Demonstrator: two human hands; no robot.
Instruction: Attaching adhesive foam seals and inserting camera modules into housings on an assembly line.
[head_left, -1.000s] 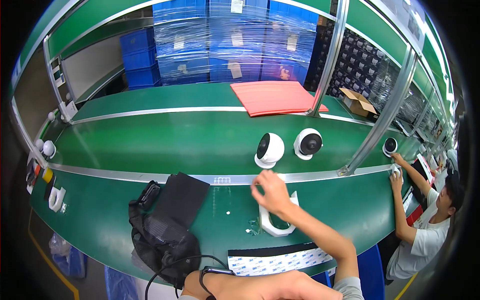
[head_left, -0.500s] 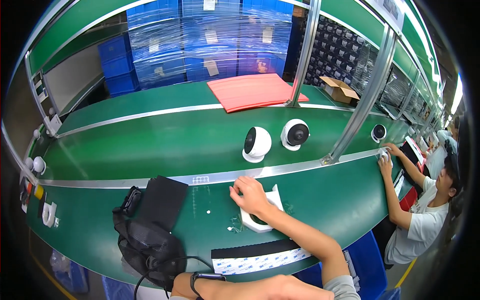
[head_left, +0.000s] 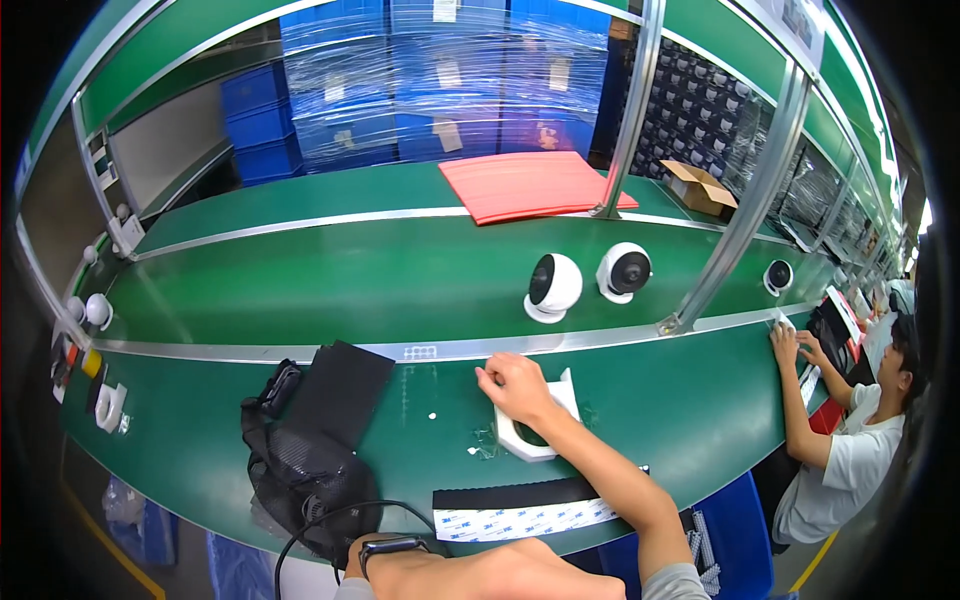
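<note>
Right hand [head_left: 515,388] lies lower, nearer the white bracket [head_left: 507,430] on the bench [head_left: 700,400], than one second earlier; it hovers at the bracket's far-left side, fingers curled, any grip indeterminable. Forearm [head_left: 610,470] slants across the bracket's right. Nearer the wearer than the bracket: strip [head_left: 525,523], repeated blue print on white; left hand [head_left: 500,574], grip indeterminable.

A plain light-grey short sleeve [head_left: 675,583] shows at the lower edge, right of centre, leaving the right forearm [head_left: 615,475] and right hand [head_left: 517,388] bare. At the bottom, left of centre, the left arm [head_left: 480,572] wears a black watch [head_left: 393,546] with a rounded, elongated face and slim dark strap [head_left: 364,566].
</note>
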